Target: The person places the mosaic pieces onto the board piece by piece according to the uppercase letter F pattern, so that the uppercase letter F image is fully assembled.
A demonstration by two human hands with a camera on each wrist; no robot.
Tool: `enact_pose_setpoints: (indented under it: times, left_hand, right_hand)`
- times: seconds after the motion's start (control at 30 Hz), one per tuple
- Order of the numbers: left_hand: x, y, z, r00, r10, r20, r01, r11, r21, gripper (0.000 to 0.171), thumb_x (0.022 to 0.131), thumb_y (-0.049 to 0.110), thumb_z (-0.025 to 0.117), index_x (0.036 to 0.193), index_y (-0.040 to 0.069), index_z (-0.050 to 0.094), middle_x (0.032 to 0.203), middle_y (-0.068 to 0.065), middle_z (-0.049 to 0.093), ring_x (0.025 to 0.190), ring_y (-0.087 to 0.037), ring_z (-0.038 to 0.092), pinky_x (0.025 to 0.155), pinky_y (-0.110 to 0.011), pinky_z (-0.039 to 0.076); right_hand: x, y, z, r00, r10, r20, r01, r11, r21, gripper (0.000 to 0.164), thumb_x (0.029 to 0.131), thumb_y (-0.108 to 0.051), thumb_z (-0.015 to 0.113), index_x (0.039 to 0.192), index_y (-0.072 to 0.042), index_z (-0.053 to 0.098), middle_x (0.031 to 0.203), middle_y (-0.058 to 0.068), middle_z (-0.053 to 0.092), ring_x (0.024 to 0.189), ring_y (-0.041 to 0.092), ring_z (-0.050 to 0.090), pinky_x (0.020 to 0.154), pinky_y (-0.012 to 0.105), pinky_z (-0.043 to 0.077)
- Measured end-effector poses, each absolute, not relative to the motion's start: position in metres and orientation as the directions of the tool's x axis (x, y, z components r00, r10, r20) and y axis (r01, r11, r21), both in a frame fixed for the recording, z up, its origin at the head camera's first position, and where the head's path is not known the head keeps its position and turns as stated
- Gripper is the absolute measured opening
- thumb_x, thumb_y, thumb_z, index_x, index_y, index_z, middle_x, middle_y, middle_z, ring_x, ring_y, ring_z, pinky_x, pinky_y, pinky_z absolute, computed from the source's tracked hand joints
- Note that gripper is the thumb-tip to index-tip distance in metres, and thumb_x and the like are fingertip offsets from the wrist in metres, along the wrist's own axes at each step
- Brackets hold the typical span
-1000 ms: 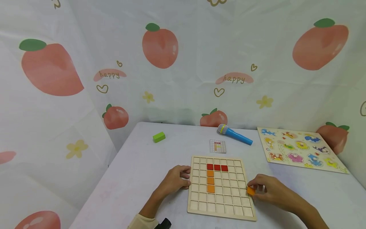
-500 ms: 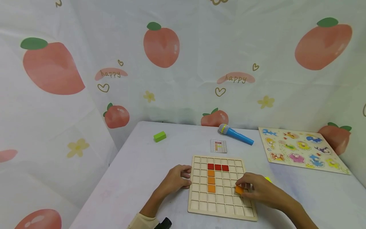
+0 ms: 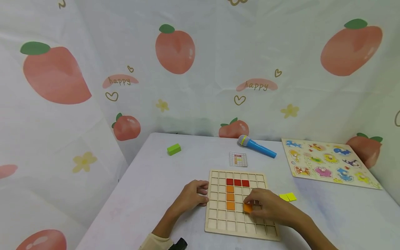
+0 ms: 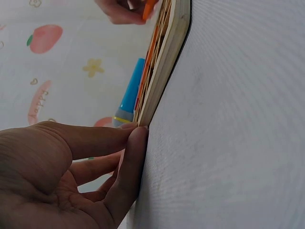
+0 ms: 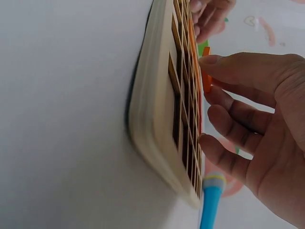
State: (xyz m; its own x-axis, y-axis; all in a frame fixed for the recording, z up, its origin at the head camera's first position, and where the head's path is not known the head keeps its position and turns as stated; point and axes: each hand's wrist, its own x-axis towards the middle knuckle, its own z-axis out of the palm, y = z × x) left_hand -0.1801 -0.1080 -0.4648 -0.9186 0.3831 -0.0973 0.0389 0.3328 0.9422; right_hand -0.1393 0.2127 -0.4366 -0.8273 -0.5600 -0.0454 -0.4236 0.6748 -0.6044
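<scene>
A wooden grid board (image 3: 223, 227) lies on the white table. Three red square tiles (image 3: 237, 182) form a row in it, and three orange tiles (image 3: 230, 197) run down below the leftmost red one. At the board's left edge, my left hand (image 3: 190, 196) holds the rim with thumb and fingertips, as the left wrist view shows (image 4: 95, 167). My right hand (image 3: 268, 206) reaches over the board's right half. Between thumb and finger it pinches another orange tile (image 5: 206, 71), close above the cells right of the orange column.
Two yellow tiles (image 3: 288, 197) lie right of the board. Behind it are a small grid pattern card (image 3: 238, 159) and a blue toy microphone (image 3: 257, 147). A green block (image 3: 173, 149) stands at the back left, an animal puzzle board (image 3: 331, 163) at the back right.
My right hand has moved left, carrying the orange tile from the board's right edge to over its middle. The two yellow tiles have come into view behind it. My left hand stays put.
</scene>
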Motion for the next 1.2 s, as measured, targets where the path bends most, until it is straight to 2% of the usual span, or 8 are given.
enact_pose_setpoints:
  times: [0.17,0.37,0.47,0.6,0.73,0.87,1.0,1.2]
  left_hand:
    - [-0.180,-0.108,-0.465,-0.919,0.383,-0.096,0.044,0.340,0.939,0.060,0.085,-0.009,0.078,0.142,-0.009,0.059,0.123,-0.014,0.066,0.108,-0.025,0.065,0.072,-0.027,0.066]
    - [-0.180,-0.109,-0.465,-0.919,0.383,-0.094,0.046,0.341,0.939,0.060,0.085,-0.010,0.078,0.142,-0.009,0.059,0.124,-0.015,0.066,0.109,-0.025,0.065,0.072,-0.028,0.066]
    - [-0.179,-0.108,-0.464,-0.919,0.384,-0.090,0.054,0.350,0.935,0.060,0.085,-0.010,0.078,0.141,-0.010,0.059,0.124,-0.015,0.066,0.110,-0.026,0.066,0.072,-0.027,0.066]
    - [-0.179,-0.108,-0.464,-0.918,0.387,-0.088,0.058,0.351,0.935,0.059,0.085,-0.010,0.077,0.142,-0.010,0.059,0.124,-0.016,0.066,0.110,-0.026,0.065,0.072,-0.027,0.066]
    - [-0.180,-0.108,-0.464,-0.916,0.391,-0.091,0.053,0.343,0.938,0.060,0.085,-0.010,0.077,0.142,-0.010,0.058,0.125,-0.016,0.066,0.110,-0.026,0.065,0.072,-0.027,0.066]
    - [-0.180,-0.108,-0.465,-0.915,0.393,-0.089,0.057,0.344,0.937,0.060,0.085,-0.011,0.077,0.142,-0.010,0.058,0.124,-0.016,0.066,0.109,-0.026,0.065,0.072,-0.027,0.066]
    - [-0.180,-0.108,-0.465,-0.916,0.391,-0.091,0.057,0.350,0.935,0.060,0.085,-0.010,0.078,0.142,-0.010,0.059,0.124,-0.015,0.066,0.110,-0.026,0.065,0.072,-0.027,0.066]
    - [-0.180,-0.108,-0.464,-0.917,0.387,-0.094,0.050,0.346,0.937,0.060,0.085,-0.010,0.078,0.142,-0.009,0.059,0.124,-0.015,0.066,0.110,-0.026,0.066,0.072,-0.027,0.066]
  right_hand:
    - [-0.142,0.200,-0.437,-0.817,-0.576,-0.037,-0.452,0.679,-0.578,0.023,0.092,-0.035,0.083,0.113,-0.027,0.079,0.102,-0.022,0.062,0.096,0.001,0.055,0.089,0.027,0.056]
    - [-0.141,0.187,-0.436,-0.805,-0.592,-0.038,-0.462,0.666,-0.586,0.023,0.092,-0.035,0.083,0.114,-0.028,0.078,0.105,-0.023,0.063,0.097,0.001,0.055,0.089,0.027,0.056]
    - [-0.140,0.180,-0.435,-0.803,-0.594,-0.044,-0.456,0.660,-0.597,0.023,0.092,-0.036,0.083,0.113,-0.029,0.079,0.104,-0.022,0.062,0.095,0.002,0.056,0.086,0.026,0.056]
    - [-0.141,0.172,-0.434,-0.794,-0.608,-0.034,-0.470,0.647,-0.600,0.022,0.091,-0.029,0.084,0.112,-0.025,0.079,0.101,-0.020,0.062,0.090,0.002,0.055,0.079,0.022,0.053]
    - [-0.141,0.166,-0.435,-0.782,-0.622,-0.031,-0.490,0.645,-0.586,0.022,0.092,-0.030,0.083,0.112,-0.022,0.080,0.103,-0.019,0.063,0.089,0.002,0.055,0.078,0.022,0.053]
    - [-0.140,0.162,-0.435,-0.777,-0.628,-0.050,-0.497,0.660,-0.564,0.023,0.093,-0.033,0.083,0.114,-0.022,0.080,0.107,-0.019,0.065,0.093,0.001,0.056,0.084,0.025,0.057]
    - [-0.139,0.160,-0.434,-0.775,-0.628,-0.067,-0.499,0.674,-0.544,0.023,0.092,-0.031,0.084,0.114,-0.023,0.080,0.110,-0.019,0.066,0.098,0.002,0.057,0.092,0.029,0.060]
    - [-0.139,0.159,-0.433,-0.776,-0.625,-0.083,-0.494,0.684,-0.537,0.024,0.091,-0.028,0.085,0.114,-0.023,0.080,0.112,-0.019,0.067,0.103,0.003,0.059,0.098,0.032,0.060]
